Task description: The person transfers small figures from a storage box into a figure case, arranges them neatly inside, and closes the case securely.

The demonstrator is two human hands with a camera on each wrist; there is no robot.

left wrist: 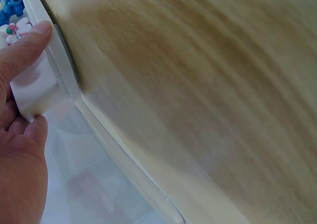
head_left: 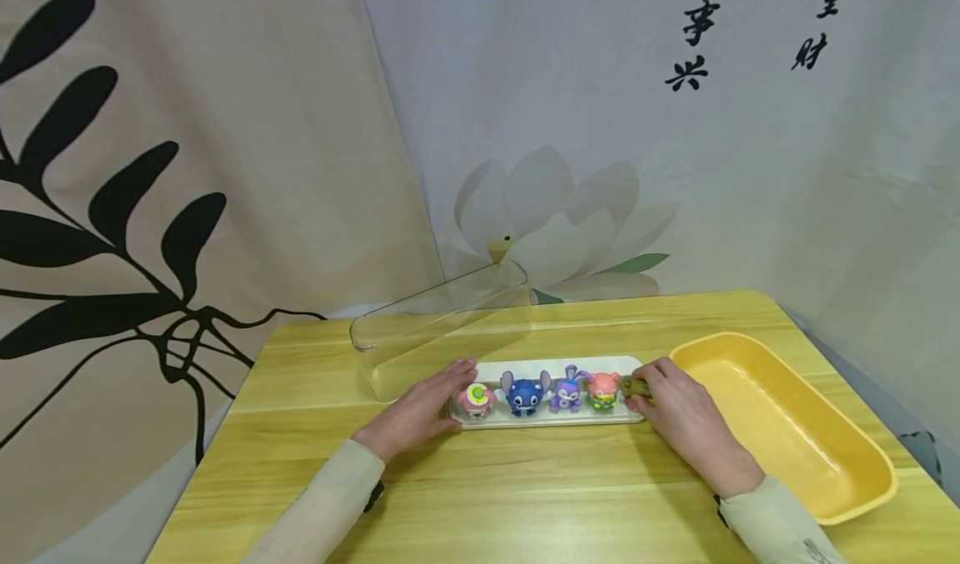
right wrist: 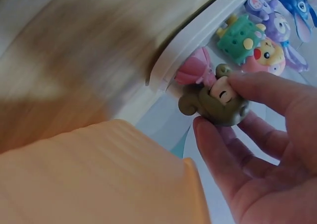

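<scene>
A long white display base [head_left: 558,368] lies on the table with a row of small toy figurines on it. From left to right stand a pink one with a round yellow-green top [head_left: 477,398], a blue big-eared one [head_left: 523,394], a purple long-eared one [head_left: 567,392] and a coral-pink one [head_left: 603,389]. My left hand [head_left: 420,410] grips the base's left end, thumb on the front edge in the left wrist view. At the right end, my right hand [head_left: 686,414] pinches the head of a brown-haired doll figurine [right wrist: 213,105] in a pink dress.
Behind the base, to its left, a clear plastic cover [head_left: 442,331] stands on the wooden table [head_left: 525,497]. A yellow plastic basin [head_left: 795,431] sits at the right, close beside my right hand. Printed cloth [head_left: 750,197] hangs behind the table.
</scene>
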